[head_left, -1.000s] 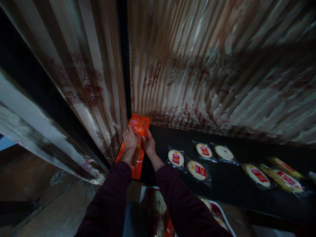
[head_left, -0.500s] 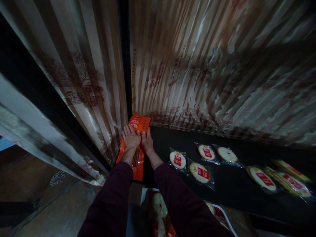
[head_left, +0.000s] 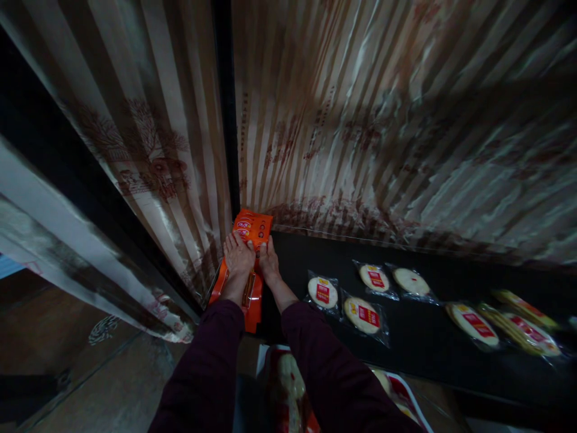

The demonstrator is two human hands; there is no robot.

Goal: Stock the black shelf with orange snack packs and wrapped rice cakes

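Several orange food packets (head_left: 255, 225) lie overlapping at the left end of the black shelf (head_left: 417, 331), against the corner post. My left hand (head_left: 238, 258) rests flat on top of them with its fingers stretched out. Along their right edge, my right hand (head_left: 269, 261) touches the packets, its fingers extended and thumb toward the left hand. A clear window in the lower packet shows brown strips inside. My hands and sleeves cover part of the packets.
Round flatbreads in clear wrappers, such as one wrapped flatbread (head_left: 364, 316), are spread along the shelf to the right. Printed plastic sheeting (head_left: 360, 120) hangs behind and at left, with a black post (head_left: 228, 120) at the corner. Below stands a white-rimmed box (head_left: 412, 394) holding more packages.
Both hands stay on the orange packets, with the left shifted very slightly toward me. The view has moved a little; the flatbreads lie as before.
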